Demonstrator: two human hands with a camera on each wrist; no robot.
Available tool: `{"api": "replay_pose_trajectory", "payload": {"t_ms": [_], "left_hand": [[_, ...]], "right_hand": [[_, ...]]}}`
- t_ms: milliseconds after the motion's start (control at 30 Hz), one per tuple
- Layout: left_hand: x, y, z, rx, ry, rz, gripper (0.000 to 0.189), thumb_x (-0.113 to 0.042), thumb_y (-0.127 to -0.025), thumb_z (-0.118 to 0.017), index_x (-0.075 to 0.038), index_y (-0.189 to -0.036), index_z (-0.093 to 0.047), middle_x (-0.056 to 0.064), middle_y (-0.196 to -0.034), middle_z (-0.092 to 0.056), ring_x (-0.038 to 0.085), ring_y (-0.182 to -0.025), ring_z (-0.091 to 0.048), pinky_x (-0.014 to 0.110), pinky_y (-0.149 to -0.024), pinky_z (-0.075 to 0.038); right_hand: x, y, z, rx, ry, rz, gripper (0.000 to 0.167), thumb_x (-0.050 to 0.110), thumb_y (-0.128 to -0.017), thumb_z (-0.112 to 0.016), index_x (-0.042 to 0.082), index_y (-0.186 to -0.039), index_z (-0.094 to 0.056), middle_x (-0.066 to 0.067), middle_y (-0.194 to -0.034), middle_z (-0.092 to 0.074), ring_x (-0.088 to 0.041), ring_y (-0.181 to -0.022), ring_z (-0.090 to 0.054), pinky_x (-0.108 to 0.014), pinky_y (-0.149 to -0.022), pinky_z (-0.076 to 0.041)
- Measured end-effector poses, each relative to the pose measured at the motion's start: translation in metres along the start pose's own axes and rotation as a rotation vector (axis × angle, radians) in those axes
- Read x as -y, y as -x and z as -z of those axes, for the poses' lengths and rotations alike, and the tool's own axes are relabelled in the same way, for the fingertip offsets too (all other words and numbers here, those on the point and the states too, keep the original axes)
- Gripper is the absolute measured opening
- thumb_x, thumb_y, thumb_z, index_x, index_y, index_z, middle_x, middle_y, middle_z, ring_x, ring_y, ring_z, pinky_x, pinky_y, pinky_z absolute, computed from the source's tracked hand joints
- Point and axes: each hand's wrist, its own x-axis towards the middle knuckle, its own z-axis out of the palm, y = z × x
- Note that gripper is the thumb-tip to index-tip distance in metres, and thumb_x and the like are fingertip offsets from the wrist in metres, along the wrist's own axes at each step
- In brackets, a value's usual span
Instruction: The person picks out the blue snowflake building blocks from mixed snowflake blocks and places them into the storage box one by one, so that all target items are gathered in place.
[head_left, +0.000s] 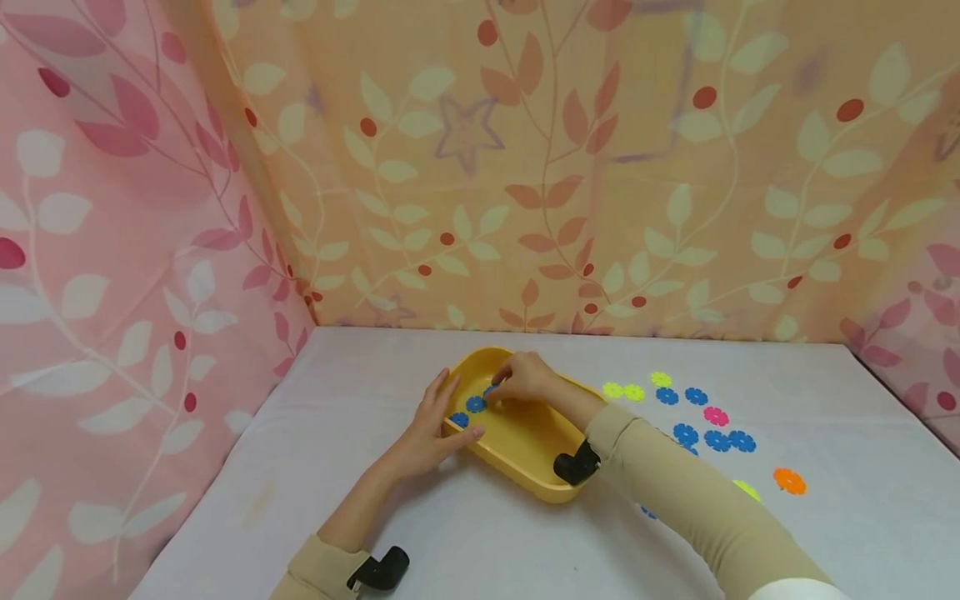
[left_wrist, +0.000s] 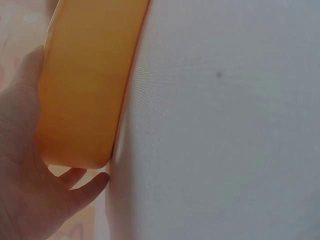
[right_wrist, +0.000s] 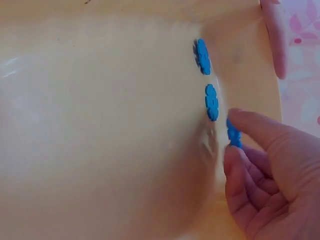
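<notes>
A yellow plastic tub (head_left: 525, 442) lies slantwise on the table. My left hand (head_left: 422, 440) holds its left end, thumb over the near rim and fingers along the outer end wall. In the left wrist view, that hand (left_wrist: 30, 150) spans the end of the tub. Inside the tub, my right hand (head_left: 528, 379) pinches a blue flower-shaped disc (right_wrist: 233, 134) between thumb and fingertips, close to the end wall. Two more blue discs, one (right_wrist: 212, 102) nearest the held one and another (right_wrist: 202, 56) beyond it, stand in a row along that wall.
Right of the tub, loose flower-shaped discs lie scattered: several blue (head_left: 717, 441), several yellow (head_left: 633, 392), one pink (head_left: 716, 416) and one orange (head_left: 790, 481). My right sleeve (head_left: 675, 483) passes over some of them. Patterned cloth (head_left: 555, 167) hangs behind the white table.
</notes>
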Motion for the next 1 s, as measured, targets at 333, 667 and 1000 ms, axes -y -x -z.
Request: {"api": "replay_pose_trajectory", "payload": {"t_ms": [333,667,1000], "left_hand": [[-0.0011,0.0001,0.0005,-0.003,0.005,-0.001,0.094,-0.046,-0.089,-0.069,-0.014,-0.158,-0.013,-0.002,-0.162,0.005,0.029,-0.148,-0.003,0.057,-0.114,-0.013],[-0.0019,0.0002,0.0007,-0.002,0.006,0.003,0.094,-0.047,-0.089,-0.068,-0.013,-0.158,-0.013,0.004,-0.163,0.005,0.03,-0.147,-0.003,0.058,-0.114,-0.013],[-0.0017,0.0007,0.0007,0.003,0.002,0.004,0.094,-0.047,-0.089,-0.068,-0.014,-0.158,-0.014,0.006,-0.163,0.004,0.031,-0.148,-0.003,0.059,-0.113,-0.013]], "right_hand": [[-0.0016,0.0021,-0.0022,0.033,0.017,-0.026,0.028,0.019,-0.076,-0.085,0.001,-0.093,-0.074,-0.001,-0.067,-0.063,-0.011,-0.053,-0.06,-0.022,-0.054,-0.051],[0.0004,0.0032,-0.0011,0.057,0.019,-0.09,0.029,0.016,-0.077,-0.084,0.0,-0.096,-0.07,-0.006,-0.074,-0.06,-0.013,-0.056,-0.061,-0.021,-0.055,-0.052],[0.0031,0.0027,-0.0003,0.039,-0.082,-0.186,0.024,0.012,-0.075,-0.085,0.001,-0.088,-0.068,-0.006,-0.074,-0.063,-0.014,-0.06,-0.063,-0.023,-0.059,-0.054]]}}
